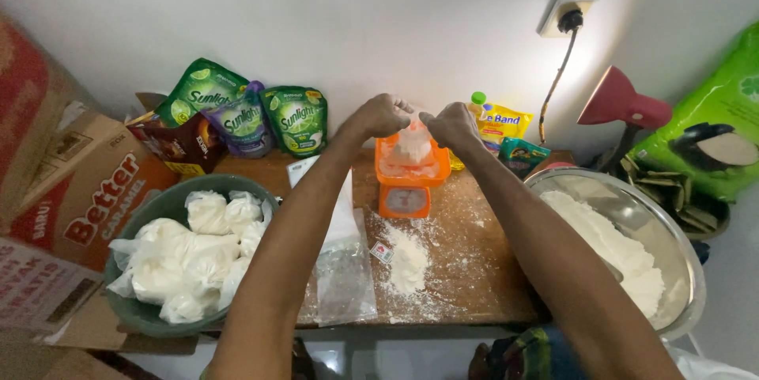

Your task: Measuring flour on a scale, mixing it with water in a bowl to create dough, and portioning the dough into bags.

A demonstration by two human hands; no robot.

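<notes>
Now the left hand [382, 115] and right hand [452, 123] pinch a small bag [413, 145] on the orange scale [407, 182], and a slip could spill flour.

Two hands: left hand [382, 117], right hand [452, 124]. One orange kitchen scale [404, 182]. One green basin [158, 210], about six tied bags of flour [186, 257] in it, exact count unclear. One steel bowl [676, 226] of flour. Three green refill pouches [296, 117]. One stack of clear plastic bags [342, 269]. One red desk lamp [621, 103]. One wall socket [566, 12].
</notes>
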